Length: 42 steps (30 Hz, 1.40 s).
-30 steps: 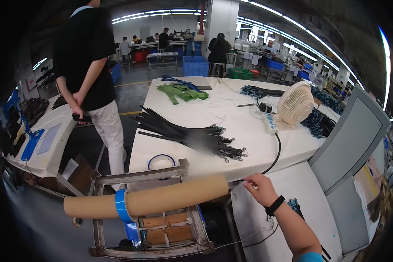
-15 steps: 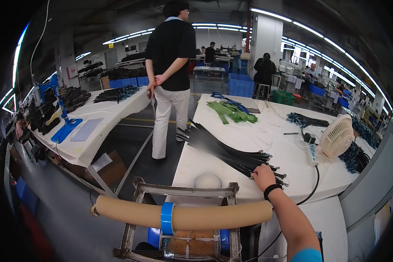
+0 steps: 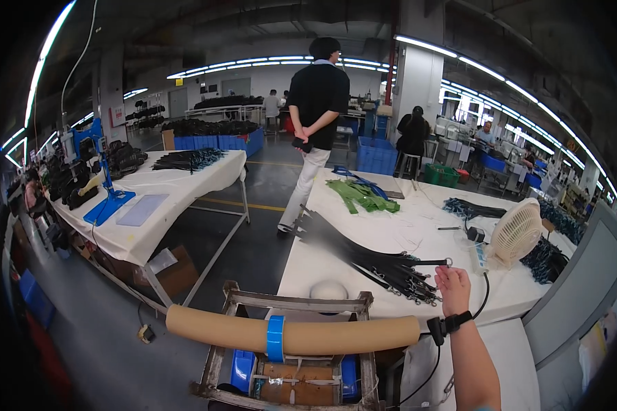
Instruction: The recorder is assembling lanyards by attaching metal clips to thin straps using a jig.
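My right hand (image 3: 452, 289) is at the right end of a bundle of black straps (image 3: 380, 264) on the white table. Its thumb and fingertips close at the metal-ringed end of one black strap (image 3: 425, 262), set apart from the others. Metal hardware shows on the other strap ends, just left of my hand. A black band (image 3: 457, 320) circles my right wrist. My left hand is out of view.
In front of me a brown cardboard roll (image 3: 349, 334) with a blue band lies across a metal frame (image 3: 230, 301). Green straps (image 3: 360, 195) lie farther back. A beige fan (image 3: 515, 233) and power strip (image 3: 480, 259) stand right. A person (image 3: 319, 103) is beyond the table.
My right hand has moved right from the bundle, and one ringed strap end now sits apart at my fingertips. The standing person appears farther right and farther away. My view has shifted.
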### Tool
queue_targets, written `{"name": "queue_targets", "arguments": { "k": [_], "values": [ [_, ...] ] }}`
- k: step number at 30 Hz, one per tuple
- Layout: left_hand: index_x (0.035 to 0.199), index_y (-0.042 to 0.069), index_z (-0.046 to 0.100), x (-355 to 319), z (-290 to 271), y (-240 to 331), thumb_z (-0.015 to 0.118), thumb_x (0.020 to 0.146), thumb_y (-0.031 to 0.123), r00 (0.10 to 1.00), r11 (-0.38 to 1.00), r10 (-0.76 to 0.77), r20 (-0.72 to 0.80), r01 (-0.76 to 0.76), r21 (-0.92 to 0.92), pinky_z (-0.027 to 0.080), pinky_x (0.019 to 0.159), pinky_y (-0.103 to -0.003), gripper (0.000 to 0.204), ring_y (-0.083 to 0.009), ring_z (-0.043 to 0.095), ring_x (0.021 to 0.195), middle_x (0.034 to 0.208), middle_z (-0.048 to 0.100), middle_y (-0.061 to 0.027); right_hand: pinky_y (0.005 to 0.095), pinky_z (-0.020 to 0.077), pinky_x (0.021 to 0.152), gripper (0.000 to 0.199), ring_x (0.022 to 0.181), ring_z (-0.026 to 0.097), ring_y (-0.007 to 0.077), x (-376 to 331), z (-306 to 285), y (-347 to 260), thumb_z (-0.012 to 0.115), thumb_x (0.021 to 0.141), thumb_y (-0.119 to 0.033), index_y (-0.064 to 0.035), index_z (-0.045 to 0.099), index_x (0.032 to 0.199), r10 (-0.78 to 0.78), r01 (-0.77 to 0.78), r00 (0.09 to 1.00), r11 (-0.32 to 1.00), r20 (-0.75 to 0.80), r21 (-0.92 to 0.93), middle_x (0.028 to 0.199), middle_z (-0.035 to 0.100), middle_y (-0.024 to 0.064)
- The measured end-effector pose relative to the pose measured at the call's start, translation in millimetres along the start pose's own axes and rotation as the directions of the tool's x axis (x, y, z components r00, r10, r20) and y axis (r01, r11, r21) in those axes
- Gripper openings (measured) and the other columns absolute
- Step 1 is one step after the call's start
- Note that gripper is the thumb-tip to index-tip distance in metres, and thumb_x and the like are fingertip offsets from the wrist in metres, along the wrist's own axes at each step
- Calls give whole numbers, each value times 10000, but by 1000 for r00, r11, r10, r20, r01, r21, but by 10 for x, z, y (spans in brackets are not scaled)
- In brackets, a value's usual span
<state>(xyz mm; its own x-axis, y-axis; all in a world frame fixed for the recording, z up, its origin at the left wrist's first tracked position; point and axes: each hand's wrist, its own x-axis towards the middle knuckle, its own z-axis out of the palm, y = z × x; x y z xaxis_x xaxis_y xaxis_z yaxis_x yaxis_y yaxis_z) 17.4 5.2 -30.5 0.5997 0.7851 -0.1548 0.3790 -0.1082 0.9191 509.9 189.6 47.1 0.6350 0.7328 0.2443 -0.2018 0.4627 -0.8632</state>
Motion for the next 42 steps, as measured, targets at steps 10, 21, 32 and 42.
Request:
{"name": "queue_targets", "arguments": {
  "k": [10,21,32,42],
  "values": [
    [1062,9,622,-146,70,-24,680,854,127,996,996,87,22,-87,7,519,650,-276,247,-159,661,723,805,679,-97,305,466,923,175,1048,578,165,-1858,-421,-2358,484,969,-195,-78,494,1099,-507,507,859,862,-72,-10,1193,590,118],
    [1100,-15,606,-147,84,214,592,897,77,978,981,188,90,-182,-66,521,684,-263,224,-135,650,768,846,674,-89,193,438,520,153,597,542,103,-3235,565,-2270,510,969,-198,-46,500,962,580,-493,727,813,367,-309,768,604,87],
    [936,-8,590,-493,-138,445,605,891,35,988,917,-33,-148,-29,-397,489,616,-214,64,-89,588,670,769,636,-53,196,434,523,163,590,530,47,-4089,1016,99,514,973,-204,-56,556,918,668,-610,353,696,656,-380,739,612,10],
    [848,26,600,-478,-320,188,621,894,85,973,859,-194,126,230,-457,441,544,-202,77,-67,549,593,691,592,-18,353,510,647,198,755,637,313,-4082,935,-36,697,819,-177,-32,637,938,332,172,539,856,774,-488,834,641,131]
  ]
}}
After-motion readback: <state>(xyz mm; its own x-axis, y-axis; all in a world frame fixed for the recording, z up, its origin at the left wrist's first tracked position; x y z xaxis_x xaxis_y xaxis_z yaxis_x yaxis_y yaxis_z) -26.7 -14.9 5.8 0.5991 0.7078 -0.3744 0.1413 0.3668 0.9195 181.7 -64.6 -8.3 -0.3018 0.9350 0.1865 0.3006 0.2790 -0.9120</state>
